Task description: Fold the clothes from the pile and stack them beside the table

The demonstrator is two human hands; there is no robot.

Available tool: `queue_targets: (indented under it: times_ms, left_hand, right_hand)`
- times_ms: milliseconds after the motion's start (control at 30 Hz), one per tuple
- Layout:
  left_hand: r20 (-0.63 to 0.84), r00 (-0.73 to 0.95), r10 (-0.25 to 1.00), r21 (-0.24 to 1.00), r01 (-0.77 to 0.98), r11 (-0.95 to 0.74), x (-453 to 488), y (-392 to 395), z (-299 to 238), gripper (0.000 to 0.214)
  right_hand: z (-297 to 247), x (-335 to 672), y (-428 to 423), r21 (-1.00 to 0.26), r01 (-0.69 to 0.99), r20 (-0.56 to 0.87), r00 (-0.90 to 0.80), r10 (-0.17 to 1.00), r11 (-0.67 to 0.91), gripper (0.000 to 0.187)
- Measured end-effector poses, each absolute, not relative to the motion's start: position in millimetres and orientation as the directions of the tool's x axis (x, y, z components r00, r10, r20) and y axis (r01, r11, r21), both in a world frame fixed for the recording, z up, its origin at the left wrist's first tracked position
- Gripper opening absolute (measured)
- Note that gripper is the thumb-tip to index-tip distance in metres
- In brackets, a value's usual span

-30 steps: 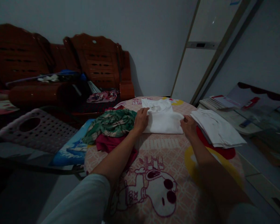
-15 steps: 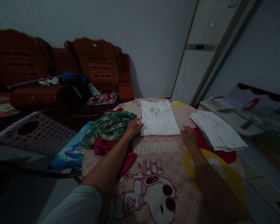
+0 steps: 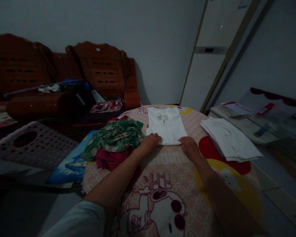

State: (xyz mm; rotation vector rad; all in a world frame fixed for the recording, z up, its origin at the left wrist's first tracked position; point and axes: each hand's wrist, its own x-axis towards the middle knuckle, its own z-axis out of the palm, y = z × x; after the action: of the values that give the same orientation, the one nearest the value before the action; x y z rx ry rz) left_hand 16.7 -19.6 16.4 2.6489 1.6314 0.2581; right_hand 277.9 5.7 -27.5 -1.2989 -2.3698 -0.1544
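A folded white T-shirt lies flat on the round table, its neckline toward the wall. At the shirt's near left corner, my left hand has its fingers curled over the cloth. My right hand pinches the near right corner. Beside my left forearm sits a rumpled heap with a green plaid garment on top and a dark pink cloth beneath it. To the right of my right hand rests a stack of folded white clothes.
A patterned tablecloth covers the table. A wooden bench stands behind at left, with a woven chair and a blue cushion closer in. At right is a side table with papers; a tall white cabinet unit stands by the wall.
Both hands have moved inward along the shirt's near edge, the left rightward and the right leftward. Their fingers now grip the near corners. The view has shifted slightly.
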Motion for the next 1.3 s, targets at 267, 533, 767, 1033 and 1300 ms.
queue_targets:
  times_ms: [267, 533, 767, 1033, 1300]
  left_hand:
    - [0.094, 0.437, 0.895, 0.33, 0.834, -0.442, 3.6, -18.6, 37.9, 0.04]
    - [-0.212, 0.834, 0.509, 0.863, 0.404, -0.303, 3.1, -34.9, 54.3, 0.025]
    - [-0.264, 0.936, 0.234, 0.954, 0.289, -0.077, 24.4, -50.3, 48.5, 0.036]
    - [-0.052, 0.573, 0.818, 0.971, 0.22, -0.092, 29.3, -26.2, 30.6, 0.031]
    - [0.369, 0.087, 0.925, 0.595, 0.743, -0.307, 13.4, 2.6, 11.8, 0.018]
  right_hand:
    - [23.7, 279.9, -6.8, -0.436, 0.788, 0.197, -0.387, 0.901, 0.434, 0.024]
    - [50.1, 314.5, -20.2, -0.784, 0.586, -0.304, -0.651, 0.695, 0.205, 0.026]
    - [56.8, 297.1, -33.7, -0.89, 0.455, -0.388, -0.792, 0.471, 0.032, 0.021]
    - [39.5, 297.6, -25.6, -0.961, 0.242, -0.263, -0.65, 0.713, -0.134, 0.041]
    - [41.5, 286.4, -11.7, -0.954, 0.294, -0.035, -0.287, 0.957, 0.053, 0.034]
